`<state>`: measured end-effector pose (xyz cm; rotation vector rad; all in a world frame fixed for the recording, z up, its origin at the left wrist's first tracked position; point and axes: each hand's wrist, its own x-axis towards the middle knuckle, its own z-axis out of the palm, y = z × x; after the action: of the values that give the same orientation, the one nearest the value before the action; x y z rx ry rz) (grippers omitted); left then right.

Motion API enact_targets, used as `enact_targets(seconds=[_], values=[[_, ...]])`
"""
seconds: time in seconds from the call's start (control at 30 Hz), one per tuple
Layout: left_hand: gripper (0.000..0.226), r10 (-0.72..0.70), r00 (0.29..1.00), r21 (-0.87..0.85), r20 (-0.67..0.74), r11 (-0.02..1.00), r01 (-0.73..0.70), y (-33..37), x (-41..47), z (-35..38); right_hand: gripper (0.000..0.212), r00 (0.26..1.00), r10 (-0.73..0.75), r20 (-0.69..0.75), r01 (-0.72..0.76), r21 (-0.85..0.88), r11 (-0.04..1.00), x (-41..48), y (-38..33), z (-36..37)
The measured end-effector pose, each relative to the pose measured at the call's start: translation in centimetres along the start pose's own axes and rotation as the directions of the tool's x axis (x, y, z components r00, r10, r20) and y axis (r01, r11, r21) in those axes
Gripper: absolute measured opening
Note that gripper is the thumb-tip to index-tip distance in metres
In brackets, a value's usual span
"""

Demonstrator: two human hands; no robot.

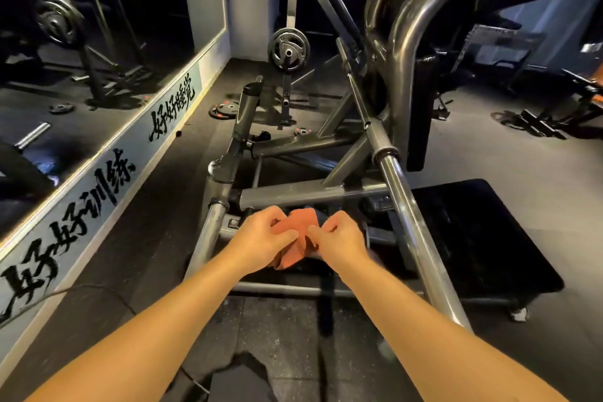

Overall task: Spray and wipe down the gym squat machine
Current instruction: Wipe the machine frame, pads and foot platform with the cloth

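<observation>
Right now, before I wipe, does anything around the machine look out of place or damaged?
Two things: a ragged dark patch in the rubber flooring at the bottom edge looks torn, and small weight plates lie loose on the floor beside the squat machine's frame.

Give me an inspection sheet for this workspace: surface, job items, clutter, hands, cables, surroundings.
Surface: dark rubber floor; black platform on the right.
Job's things: squat machine steel frame ahead; orange cloth held over its lower bars; no spray bottle seen.
Clutter: loose weight plates on the floor beyond the frame.
Grippers: left hand and right hand both pinch the cloth.
Cables: one thin dark cable on the floor near the left wall.
Surroundings: wall mirror at left; more gym gear far right, dim.
</observation>
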<state>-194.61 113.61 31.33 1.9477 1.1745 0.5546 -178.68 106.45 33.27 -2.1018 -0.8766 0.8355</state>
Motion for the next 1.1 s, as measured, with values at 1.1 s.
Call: enact_targets(seconds=[1.1], values=[[0.038, 0.195, 0.76, -0.163, 0.62, 0.98, -0.118, -0.1, 54.7, 14.1, 0.034, 0.594, 0.548, -0.589, 0.008, 0.686, 0.728, 44.0, -4.4, 3.7]])
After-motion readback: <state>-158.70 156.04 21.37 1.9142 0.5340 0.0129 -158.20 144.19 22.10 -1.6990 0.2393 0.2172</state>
